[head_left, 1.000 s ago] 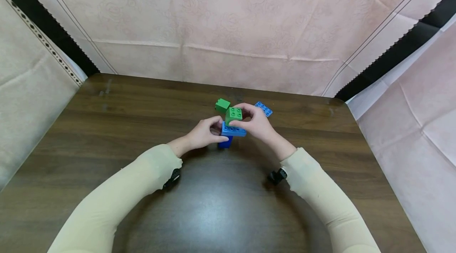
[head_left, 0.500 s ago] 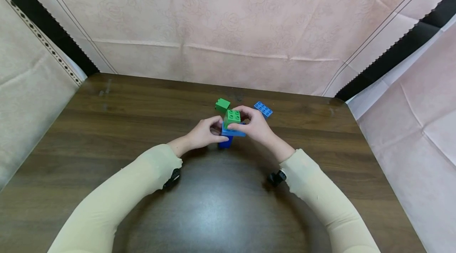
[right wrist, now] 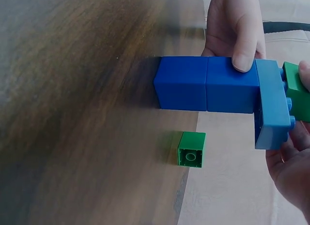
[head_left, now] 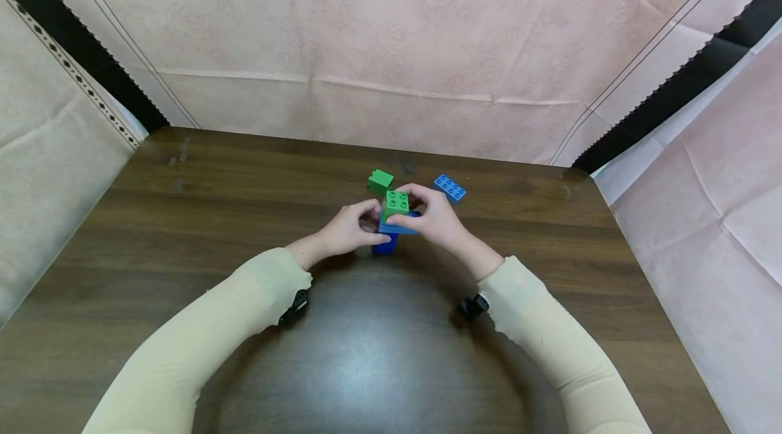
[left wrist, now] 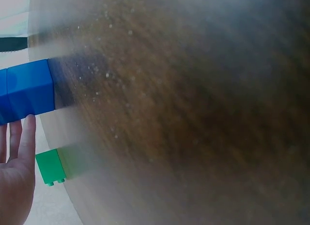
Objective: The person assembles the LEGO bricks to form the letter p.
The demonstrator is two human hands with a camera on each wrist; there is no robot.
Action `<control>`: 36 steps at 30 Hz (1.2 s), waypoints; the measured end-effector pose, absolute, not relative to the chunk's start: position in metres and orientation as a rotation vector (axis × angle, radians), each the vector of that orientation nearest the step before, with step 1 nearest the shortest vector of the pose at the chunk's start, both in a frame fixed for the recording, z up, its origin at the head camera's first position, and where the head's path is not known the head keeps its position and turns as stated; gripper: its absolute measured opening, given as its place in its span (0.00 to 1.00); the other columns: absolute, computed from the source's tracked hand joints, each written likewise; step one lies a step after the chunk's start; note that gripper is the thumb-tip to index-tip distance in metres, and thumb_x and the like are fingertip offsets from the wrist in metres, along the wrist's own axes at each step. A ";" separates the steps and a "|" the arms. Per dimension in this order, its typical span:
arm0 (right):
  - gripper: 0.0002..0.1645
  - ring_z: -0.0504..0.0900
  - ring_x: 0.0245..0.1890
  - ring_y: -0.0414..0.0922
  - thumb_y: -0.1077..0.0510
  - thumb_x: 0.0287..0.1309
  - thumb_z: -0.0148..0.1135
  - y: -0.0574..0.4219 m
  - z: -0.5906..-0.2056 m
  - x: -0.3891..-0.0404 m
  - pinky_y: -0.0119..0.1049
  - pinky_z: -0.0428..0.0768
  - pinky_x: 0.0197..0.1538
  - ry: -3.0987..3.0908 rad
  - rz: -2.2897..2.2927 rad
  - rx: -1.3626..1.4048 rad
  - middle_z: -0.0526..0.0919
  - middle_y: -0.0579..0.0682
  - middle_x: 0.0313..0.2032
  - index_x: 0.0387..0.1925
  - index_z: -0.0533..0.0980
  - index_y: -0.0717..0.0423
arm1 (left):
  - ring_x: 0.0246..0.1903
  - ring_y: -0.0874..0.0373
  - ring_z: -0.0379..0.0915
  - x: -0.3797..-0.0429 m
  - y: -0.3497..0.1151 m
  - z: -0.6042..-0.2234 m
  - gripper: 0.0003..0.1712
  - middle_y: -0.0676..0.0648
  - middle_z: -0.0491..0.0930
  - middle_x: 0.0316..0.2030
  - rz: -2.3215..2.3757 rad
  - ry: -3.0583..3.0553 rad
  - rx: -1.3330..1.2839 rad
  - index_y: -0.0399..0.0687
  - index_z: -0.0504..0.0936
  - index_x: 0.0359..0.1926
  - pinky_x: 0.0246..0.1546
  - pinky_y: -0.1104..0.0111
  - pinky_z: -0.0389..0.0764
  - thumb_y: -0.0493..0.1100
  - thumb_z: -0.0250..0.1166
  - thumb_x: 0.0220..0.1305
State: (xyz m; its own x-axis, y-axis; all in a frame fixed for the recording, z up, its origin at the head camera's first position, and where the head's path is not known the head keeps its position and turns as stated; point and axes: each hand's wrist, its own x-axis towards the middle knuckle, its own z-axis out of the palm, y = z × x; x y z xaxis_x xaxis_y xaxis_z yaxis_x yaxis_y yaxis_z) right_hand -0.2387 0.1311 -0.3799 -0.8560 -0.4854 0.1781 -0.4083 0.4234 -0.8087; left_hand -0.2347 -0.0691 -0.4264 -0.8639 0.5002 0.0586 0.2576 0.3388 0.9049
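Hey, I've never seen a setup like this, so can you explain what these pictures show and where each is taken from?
There's no machine here, just a person's bare left hand and right hand. The wide picture looks down from the person's head; the other two look from the left and right wrists, so things appear tipped sideways.

On the brown table stands a stack: two dark blue bricks with a longer, lighter blue brick on top. The left hand steadies the upper dark blue brick. The right hand holds a green brick at the very top; I can't tell whether it's fully pressed on.

Farther back lie a second green brick, on its side, and another blue brick.
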 end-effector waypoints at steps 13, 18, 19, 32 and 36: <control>0.24 0.77 0.36 0.45 0.56 0.51 0.69 0.131 -0.380 -0.235 0.34 0.78 0.37 2.628 -1.371 -0.890 0.83 0.53 0.40 0.49 0.75 0.58 | 0.45 0.52 0.76 -0.232 -0.068 -0.423 0.16 0.42 0.78 0.43 1.530 2.367 0.679 0.42 0.72 0.42 0.47 0.64 0.80 0.38 0.68 0.56; 0.24 0.78 0.37 0.49 0.56 0.50 0.70 0.129 -0.379 -0.236 0.33 0.78 0.36 2.637 -1.359 -0.912 0.83 0.54 0.39 0.49 0.75 0.59 | 0.45 0.52 0.76 -0.233 -0.068 -0.425 0.16 0.42 0.78 0.43 1.532 2.379 0.694 0.42 0.72 0.42 0.47 0.63 0.80 0.38 0.68 0.56; 0.24 0.78 0.37 0.50 0.56 0.50 0.70 0.129 -0.379 -0.236 0.33 0.78 0.35 2.638 -1.358 -0.913 0.83 0.54 0.39 0.49 0.75 0.59 | 0.45 0.52 0.76 -0.233 -0.068 -0.425 0.16 0.42 0.78 0.43 1.534 2.380 0.697 0.42 0.72 0.42 0.47 0.63 0.80 0.38 0.68 0.56; 0.25 0.78 0.36 0.47 0.55 0.48 0.71 0.127 -0.373 -0.236 0.33 0.79 0.37 2.703 -1.227 -0.927 0.83 0.54 0.40 0.48 0.76 0.59 | 0.45 0.52 0.76 -0.234 -0.069 -0.426 0.15 0.43 0.78 0.42 1.535 2.387 0.704 0.42 0.71 0.41 0.46 0.64 0.81 0.38 0.68 0.55; 0.25 0.78 0.37 0.47 0.54 0.48 0.71 0.127 -0.372 -0.236 0.33 0.79 0.36 2.707 -1.209 -0.901 0.83 0.54 0.40 0.48 0.76 0.58 | 0.45 0.52 0.76 -0.233 -0.069 -0.425 0.15 0.42 0.77 0.43 1.539 2.381 0.703 0.42 0.71 0.41 0.46 0.64 0.81 0.38 0.68 0.55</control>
State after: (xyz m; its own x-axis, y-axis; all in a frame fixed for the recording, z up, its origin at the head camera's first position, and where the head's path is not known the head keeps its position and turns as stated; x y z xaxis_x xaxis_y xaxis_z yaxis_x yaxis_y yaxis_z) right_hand -0.2358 0.1267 -0.3718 -0.8300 -0.5245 0.1898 -0.4914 0.5266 -0.6937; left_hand -0.2331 -0.0689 -0.4253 -0.8612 0.5032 0.0720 0.2723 0.3371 0.9012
